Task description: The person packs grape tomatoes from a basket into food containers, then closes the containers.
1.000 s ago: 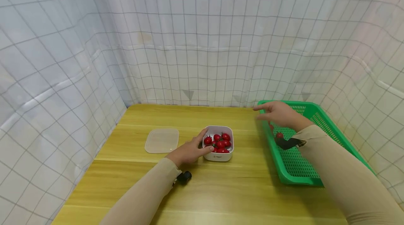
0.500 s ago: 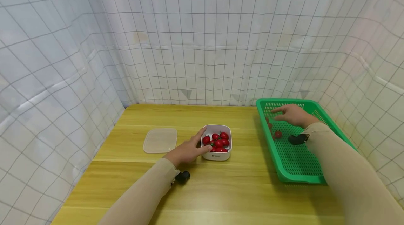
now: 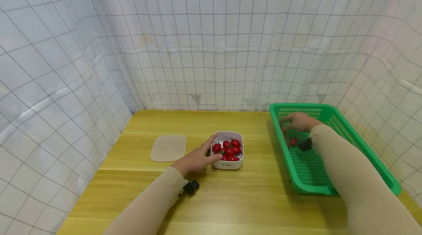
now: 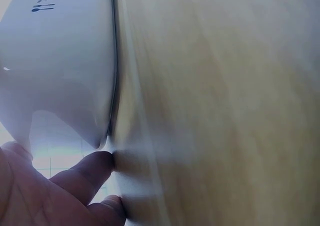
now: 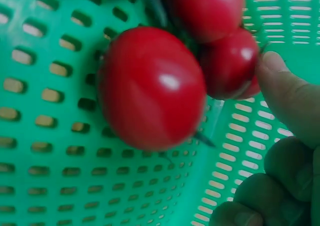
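In the head view my left hand (image 3: 196, 159) rests against the left side of a small white container (image 3: 227, 164), thumb over its front rim. Several cherry tomatoes (image 3: 229, 151) lie inside. The left wrist view shows the container wall (image 4: 60, 61) and fingertips (image 4: 95, 166) down at the tabletop. My right hand (image 3: 298, 122) reaches into a green basket (image 3: 290, 169) along its left wall. Close up, a fingertip (image 5: 272, 61) is right at a tomato (image 5: 230, 63), while the other visible fingers are bent below. A larger-looking tomato (image 5: 150, 88) lies nearer the right wrist camera.
A translucent square lid (image 3: 169, 148) lies flat on the wooden table (image 3: 230, 198), left of the container. Grid-patterned white curtains (image 3: 211, 44) enclose the back and both sides. The basket stands at the right, its far edge near the curtain.
My right hand has moved from over the basket's left rim to inside it, down to the tomatoes by the left wall. My left hand stays at the container.
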The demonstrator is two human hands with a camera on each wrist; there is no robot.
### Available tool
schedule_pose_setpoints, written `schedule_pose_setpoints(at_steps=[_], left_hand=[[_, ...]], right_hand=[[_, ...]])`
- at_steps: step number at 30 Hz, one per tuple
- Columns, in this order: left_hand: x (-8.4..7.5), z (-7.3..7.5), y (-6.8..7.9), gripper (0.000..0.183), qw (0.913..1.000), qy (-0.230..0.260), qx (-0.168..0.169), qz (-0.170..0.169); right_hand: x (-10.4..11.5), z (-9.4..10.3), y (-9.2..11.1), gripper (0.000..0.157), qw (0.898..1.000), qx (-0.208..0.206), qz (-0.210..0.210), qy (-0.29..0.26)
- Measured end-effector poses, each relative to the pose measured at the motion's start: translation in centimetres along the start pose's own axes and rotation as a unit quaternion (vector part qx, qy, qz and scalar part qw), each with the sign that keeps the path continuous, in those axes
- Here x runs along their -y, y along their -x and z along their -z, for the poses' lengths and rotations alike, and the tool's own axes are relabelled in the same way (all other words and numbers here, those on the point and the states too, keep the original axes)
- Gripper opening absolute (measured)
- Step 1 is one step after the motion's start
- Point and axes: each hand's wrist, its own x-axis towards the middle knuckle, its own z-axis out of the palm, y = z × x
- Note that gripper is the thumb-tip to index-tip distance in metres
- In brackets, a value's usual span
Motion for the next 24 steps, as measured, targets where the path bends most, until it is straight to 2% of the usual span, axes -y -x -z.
schedule_pose_setpoints(at_steps=[7, 15, 24], left_hand=[[0.0, -0.1, 0.0, 0.088, 1.0, 0.007, -0.001, -0.001], [-0.2, -0.2, 0.2, 0.086, 1.0, 0.006, -0.003, 0.003], [0.0, -0.1, 0.1, 0.087, 1.0, 0.005, -0.002, 0.005]], right_hand=[[-0.4, -0.1, -0.9, 0.046, 1.0, -0.002, 0.0, 0.012], [-0.2, -0.3, -0.8, 0.043, 1.0, 0.002, 0.004, 0.013], [-0.5, -0.7, -1.3, 0.051, 1.0, 0.014, 0.003, 0.016]])
